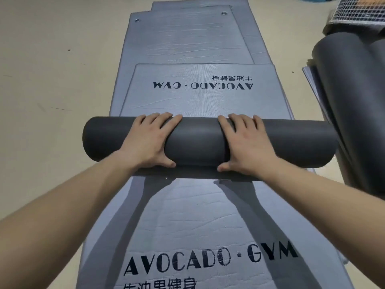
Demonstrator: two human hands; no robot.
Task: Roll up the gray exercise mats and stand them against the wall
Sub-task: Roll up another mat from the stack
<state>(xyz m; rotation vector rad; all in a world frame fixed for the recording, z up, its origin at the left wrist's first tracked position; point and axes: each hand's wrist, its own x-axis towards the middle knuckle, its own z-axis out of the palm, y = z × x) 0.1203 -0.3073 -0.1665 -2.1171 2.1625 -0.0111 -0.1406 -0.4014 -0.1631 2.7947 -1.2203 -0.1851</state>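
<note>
A dark gray roll of mat (198, 142) lies crosswise over a stack of flat gray mats. Its short unrolled end (200, 101), printed "AVOCADO · GYM" upside down, stretches away from me. My left hand (148, 140) lies over the roll's left half, fingers draped over the top and thumb at the near side. My right hand (248, 142) lies the same way on the right half. Beneath the roll a flat mat (208, 226) with the same print reaches toward me.
More flat gray mats (187, 38) with metal eyelets lie farther ahead. At the right, rolled dark mats (352, 97) lean or lie by a white wire-mesh rack (360, 9). Beige floor (52, 80) spreads on the left.
</note>
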